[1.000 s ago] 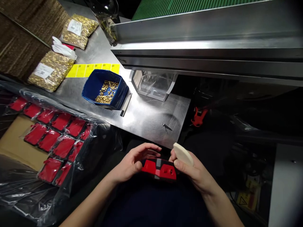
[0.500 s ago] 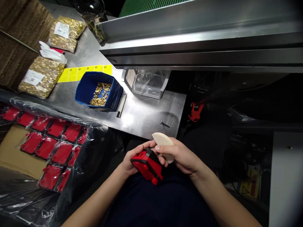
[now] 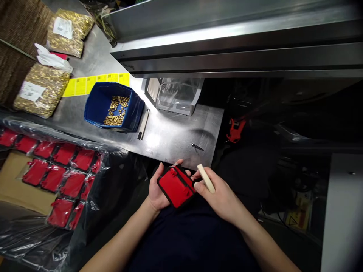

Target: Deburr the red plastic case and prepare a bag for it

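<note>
A red plastic case with black edges (image 3: 175,186) lies in my left hand (image 3: 159,192), its broad red face turned up. The palm supports it from below and my left thumb points up beside it. My right hand (image 3: 219,192) pinches a thin cream-coloured pad (image 3: 206,179) between thumb and fingers, seen nearly edge-on. My right fingertips are close to the case's right corner; whether they touch it I cannot tell. The undersides of the case and of the left fingers are hidden.
A blue bin (image 3: 98,104) of small brass parts, a white-and-black pen-like tool (image 3: 143,124) and a nail clipper (image 3: 197,146) sit on the metal table (image 3: 164,139). Bagged brass pieces (image 3: 42,88) lie left. Similar red cases (image 3: 61,211) fill a plastic-lined box. A metal beam (image 3: 227,45) crosses above.
The case has turned over from a tilted position, so its flat red face now shows. The cream pad has swung from face-on to nearly edge-on, and my right hand has drawn slightly to the right.
</note>
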The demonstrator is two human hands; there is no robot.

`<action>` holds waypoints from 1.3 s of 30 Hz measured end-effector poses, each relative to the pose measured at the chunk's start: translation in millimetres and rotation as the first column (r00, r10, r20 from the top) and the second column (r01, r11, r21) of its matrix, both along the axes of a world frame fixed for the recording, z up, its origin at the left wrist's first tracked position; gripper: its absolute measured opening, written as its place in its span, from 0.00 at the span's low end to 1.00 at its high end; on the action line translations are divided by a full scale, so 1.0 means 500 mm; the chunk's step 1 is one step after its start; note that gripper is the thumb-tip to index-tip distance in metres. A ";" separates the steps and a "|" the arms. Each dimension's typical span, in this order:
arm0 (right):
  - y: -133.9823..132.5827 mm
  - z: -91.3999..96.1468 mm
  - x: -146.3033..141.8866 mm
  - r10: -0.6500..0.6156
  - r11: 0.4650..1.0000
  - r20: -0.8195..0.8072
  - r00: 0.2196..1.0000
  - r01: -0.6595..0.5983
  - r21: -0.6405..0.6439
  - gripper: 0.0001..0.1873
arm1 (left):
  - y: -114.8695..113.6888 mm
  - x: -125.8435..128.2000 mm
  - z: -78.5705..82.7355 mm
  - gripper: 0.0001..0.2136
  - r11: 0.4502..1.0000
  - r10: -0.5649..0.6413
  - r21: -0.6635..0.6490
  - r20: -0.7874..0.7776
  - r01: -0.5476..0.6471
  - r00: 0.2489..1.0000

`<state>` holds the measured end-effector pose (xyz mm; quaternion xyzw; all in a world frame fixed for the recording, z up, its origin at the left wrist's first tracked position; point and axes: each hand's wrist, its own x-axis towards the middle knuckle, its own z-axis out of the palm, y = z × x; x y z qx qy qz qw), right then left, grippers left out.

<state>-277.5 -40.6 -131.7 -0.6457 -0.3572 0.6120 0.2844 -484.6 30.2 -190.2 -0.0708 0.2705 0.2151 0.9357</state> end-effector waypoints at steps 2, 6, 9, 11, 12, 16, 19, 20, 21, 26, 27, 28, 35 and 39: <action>-0.016 -0.009 -0.001 -0.033 0.999 0.032 0.999 0.032 0.016 0.14 | 0.002 0.003 0.007 0.31 1.000 0.007 0.027 -0.017 -0.007 1.000; -0.032 -0.030 0.000 -0.153 0.988 -0.023 0.988 0.153 0.005 0.17 | -0.002 0.014 0.024 0.36 0.994 0.026 0.101 0.005 -0.027 1.000; -0.035 -0.033 -0.002 -0.187 0.982 -0.070 0.980 0.184 -0.040 0.18 | -0.005 0.027 0.039 0.37 0.992 0.030 0.122 -0.035 -0.025 0.999; -0.037 -0.028 -0.005 -0.146 0.988 -0.041 0.988 0.144 -0.048 0.17 | -0.006 0.032 0.047 0.36 0.992 0.030 0.124 -0.110 -0.016 0.993; -0.039 -0.025 -0.005 -0.112 0.993 -0.021 0.993 0.111 -0.037 0.16 | -0.005 0.033 0.050 0.35 0.993 0.024 0.122 -0.149 -0.006 0.988; -0.046 -0.004 0.007 0.054 0.998 -0.010 0.999 -0.053 0.032 0.15 | -0.002 0.021 0.059 0.32 0.996 -0.033 0.072 -0.222 0.050 0.974; -0.051 0.020 0.030 0.166 0.984 0.037 0.985 -0.168 0.054 0.13 | -0.004 0.006 0.074 0.33 0.994 -0.091 0.032 -0.229 0.101 0.969; -0.053 0.030 0.037 0.187 0.980 0.052 0.981 -0.190 0.057 0.12 | -0.007 0.003 0.082 0.34 0.992 -0.113 0.027 -0.231 0.123 0.966; -0.056 0.040 0.045 0.198 0.978 0.058 0.979 -0.201 0.051 0.11 | -0.010 0.002 0.091 0.34 0.989 -0.136 0.023 -0.233 0.145 0.963; -0.073 0.083 0.064 0.251 0.966 0.069 0.966 -0.255 0.050 0.09 | -0.034 0.010 0.140 0.34 0.979 -0.191 0.002 -0.326 0.203 0.926; -0.075 0.088 0.065 0.288 0.950 0.075 0.955 -0.295 0.101 0.07 | -0.039 0.013 0.148 0.34 0.978 -0.196 0.003 -0.355 0.210 0.914; -0.077 0.093 0.064 0.328 0.928 0.080 0.941 -0.337 0.157 0.05 | -0.044 0.014 0.153 0.35 0.975 -0.205 0.002 -0.378 0.222 0.903; -0.087 0.097 0.046 0.571 0.725 0.340 0.748 -0.653 0.219 0.03 | -0.070 0.013 0.145 0.32 0.966 -0.257 -0.108 -0.369 0.234 0.893; -0.093 0.096 0.035 0.611 0.565 0.528 0.590 -0.792 0.231 0.04 | -0.075 0.018 0.138 0.29 0.963 -0.252 -0.019 -0.420 0.269 0.872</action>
